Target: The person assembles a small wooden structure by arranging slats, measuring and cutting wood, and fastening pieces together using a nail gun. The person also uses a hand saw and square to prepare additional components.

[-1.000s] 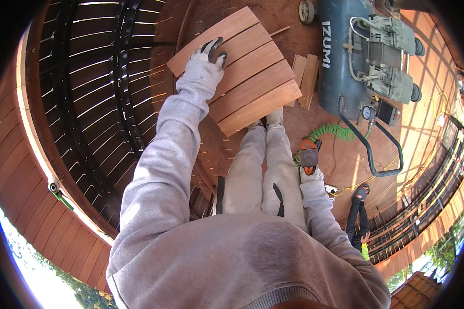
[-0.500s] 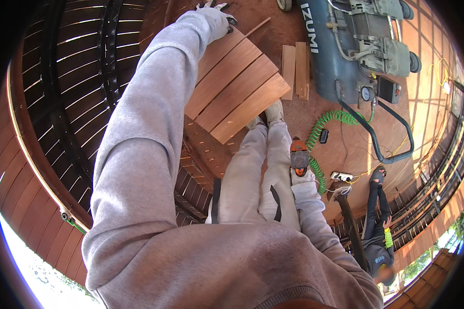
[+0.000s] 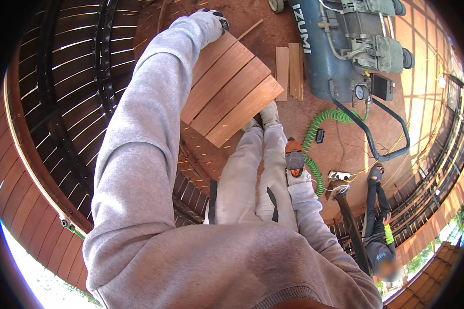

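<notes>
The left hand, gloved, is at the far left corner of the panel. Its fingers look drawn in, but the sleeve and the wrist hide most of them, so I cannot tell whether they are clamped on the edge or only resting there. A second ago this hand lay on the panel's top; half a second ago its fingers were spread past the far edge. The contact, if any, is now at that edge, which seems to be where the handling is, while the tool stays away from the wood.

The panel, four planks side by side, lies just beyond the shoes, set at a slant. What it rests on is hidden.

The right hand is closed around the orange tool, held low beside the right leg. Near it, a green coiled hose runs toward the compressor at the far right. Between panel and compressor lie loose boards. Further right and near, a power strip and a co-worker.
</notes>
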{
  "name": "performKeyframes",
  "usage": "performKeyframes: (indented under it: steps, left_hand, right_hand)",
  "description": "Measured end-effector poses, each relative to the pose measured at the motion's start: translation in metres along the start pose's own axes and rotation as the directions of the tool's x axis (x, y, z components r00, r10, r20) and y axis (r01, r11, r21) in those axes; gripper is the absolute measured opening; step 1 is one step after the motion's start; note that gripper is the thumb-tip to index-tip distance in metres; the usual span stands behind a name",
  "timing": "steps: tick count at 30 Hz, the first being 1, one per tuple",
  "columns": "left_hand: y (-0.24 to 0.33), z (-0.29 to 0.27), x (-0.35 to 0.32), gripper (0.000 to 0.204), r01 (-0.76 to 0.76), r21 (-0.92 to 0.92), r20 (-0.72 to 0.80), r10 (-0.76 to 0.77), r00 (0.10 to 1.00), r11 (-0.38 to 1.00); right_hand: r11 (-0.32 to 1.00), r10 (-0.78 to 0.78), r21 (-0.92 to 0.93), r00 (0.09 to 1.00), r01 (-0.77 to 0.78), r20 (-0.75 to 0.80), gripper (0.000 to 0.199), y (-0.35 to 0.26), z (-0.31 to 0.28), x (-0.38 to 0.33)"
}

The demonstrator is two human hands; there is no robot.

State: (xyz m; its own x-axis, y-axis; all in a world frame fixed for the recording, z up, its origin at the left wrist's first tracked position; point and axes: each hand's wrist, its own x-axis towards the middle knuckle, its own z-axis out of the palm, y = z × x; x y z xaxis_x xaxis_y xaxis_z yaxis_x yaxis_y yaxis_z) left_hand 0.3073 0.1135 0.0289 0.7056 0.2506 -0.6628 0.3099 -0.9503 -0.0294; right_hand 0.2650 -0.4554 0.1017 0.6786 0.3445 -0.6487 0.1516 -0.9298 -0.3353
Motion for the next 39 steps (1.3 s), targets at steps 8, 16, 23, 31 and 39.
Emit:
performKeyframes:
  steps: [8,16,23,31,39]
  left_hand:
    - [-0.008,0.02,0.015,0.029,0.051,0.021,0.09,-0.053,0.995,0.998]
    - [0.002,0.01,0.008,0.042,0.247,-0.1,0.096,-0.237,0.967,0.964]
    - [0.055,0.075,-0.088,0.088,0.423,-0.617,-0.366,-0.718,0.593,0.664]
    - [0.079,0.097,-0.108,0.089,0.507,-0.549,-0.31,-0.725,0.615,0.665]
    - [0.074,0.083,-0.115,0.086,0.474,-0.604,-0.249,-0.717,0.651,0.64]
  right_hand:
    - [1.0,-0.016,0.016,1.0,0.016,-0.001,0.033,-0.003,0.0,0.005]
    - [0.999,-0.016,0.032,1.0,0.016,-0.014,0.033,-0.001,-0.001,0.008]
    - [0.999,-0.024,0.036,1.0,0.024,0.007,0.032,0.002,-0.01,0.012]
    - [0.965,-0.245,0.108,0.969,0.241,0.034,0.028,-0.122,-0.085,0.045]
    - [0.892,-0.451,0.067,0.89,0.447,0.061,0.032,-0.216,-0.083,0.097]
